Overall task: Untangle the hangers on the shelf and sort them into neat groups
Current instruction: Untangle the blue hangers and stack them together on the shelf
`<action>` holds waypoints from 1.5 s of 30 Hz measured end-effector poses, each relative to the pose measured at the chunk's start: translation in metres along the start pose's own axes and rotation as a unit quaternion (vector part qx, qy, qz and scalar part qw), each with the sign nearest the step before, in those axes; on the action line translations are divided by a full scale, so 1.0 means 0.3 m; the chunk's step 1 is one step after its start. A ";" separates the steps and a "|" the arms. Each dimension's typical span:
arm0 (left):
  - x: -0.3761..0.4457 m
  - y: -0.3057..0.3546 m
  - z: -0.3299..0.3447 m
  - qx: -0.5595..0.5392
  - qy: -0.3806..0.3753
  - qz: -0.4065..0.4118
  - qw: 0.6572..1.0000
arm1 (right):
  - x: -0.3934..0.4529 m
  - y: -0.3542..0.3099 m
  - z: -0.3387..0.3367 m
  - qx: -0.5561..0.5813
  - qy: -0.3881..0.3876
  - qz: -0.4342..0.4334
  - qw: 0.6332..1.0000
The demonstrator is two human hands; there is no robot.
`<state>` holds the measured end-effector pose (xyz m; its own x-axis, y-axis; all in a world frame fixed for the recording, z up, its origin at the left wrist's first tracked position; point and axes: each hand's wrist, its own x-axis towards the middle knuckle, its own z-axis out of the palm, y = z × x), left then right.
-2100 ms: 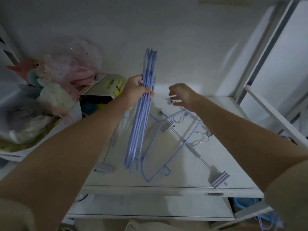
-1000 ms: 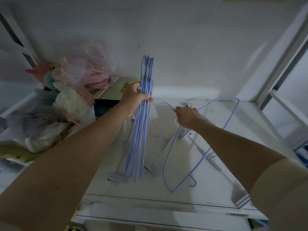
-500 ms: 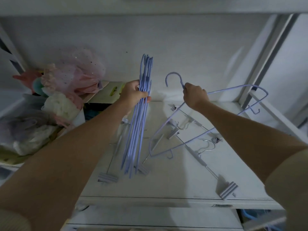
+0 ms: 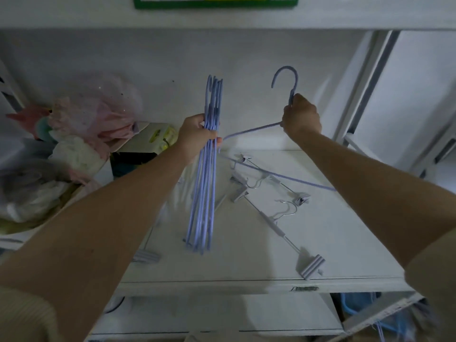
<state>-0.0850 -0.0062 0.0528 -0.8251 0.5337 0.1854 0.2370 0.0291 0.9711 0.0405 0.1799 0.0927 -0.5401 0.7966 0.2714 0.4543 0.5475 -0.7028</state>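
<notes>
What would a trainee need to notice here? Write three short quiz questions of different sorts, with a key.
1. True or false: the left hand grips a bundle of blue hangers.
2. Where does the right hand hold the single blue hanger? A) at the neck below the hook B) at the bottom bar
3. Fill in: the clip hangers lie on the white ____.

Key: 1 true; 2 A; 3 shelf.
</notes>
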 end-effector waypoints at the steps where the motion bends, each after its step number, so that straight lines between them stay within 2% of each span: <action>1: -0.004 0.004 0.012 -0.001 -0.002 -0.005 1.000 | -0.006 -0.004 0.003 0.067 -0.019 0.006 0.998; 3: -0.013 0.013 0.038 -0.004 -0.006 -0.011 1.000 | -0.036 -0.021 0.014 0.175 -0.064 0.025 0.982; 6: -0.032 0.032 0.075 -0.005 -0.019 -0.004 1.000 | -0.093 -0.063 0.049 0.256 -0.100 0.047 0.960; 13: -0.063 0.050 0.128 0.012 -0.028 -0.005 1.000 | -0.174 -0.129 0.229 0.323 -0.135 0.060 0.935; 19: -0.078 0.039 0.114 0.009 -0.076 -0.027 0.997 | -0.238 -0.147 0.222 0.377 -0.170 0.081 0.907; 26: -0.073 0.056 0.113 -0.046 -0.102 -0.036 0.993 | -0.229 -0.169 0.196 0.363 -0.179 0.059 0.912; 31: -0.073 0.067 0.099 -0.026 -0.139 -0.030 0.990 | -0.185 -0.211 0.126 0.464 -0.201 0.044 0.862; 35: -0.066 0.054 0.083 -0.050 -0.181 -0.054 0.981 | -0.159 -0.217 0.108 0.482 -0.257 -0.004 0.838; 39: -0.064 0.055 0.077 -0.072 -0.226 -0.088 0.968 | -0.159 -0.225 0.117 0.443 -0.294 -0.037 0.846; 43: -0.059 0.055 0.064 -0.050 -0.220 -0.130 0.966 | -0.155 -0.240 0.124 0.435 -0.239 -0.051 0.866; 45: -0.054 0.059 0.062 -0.001 -0.221 -0.124 0.967 | -0.151 -0.239 0.132 0.433 -0.205 -0.044 0.877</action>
<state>-0.0579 0.0013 0.0643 -0.5566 0.8197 -0.1354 0.0591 0.2016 0.9777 0.0045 0.0944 0.1047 -0.8355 0.5054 0.2156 -0.2146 0.0611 -0.9748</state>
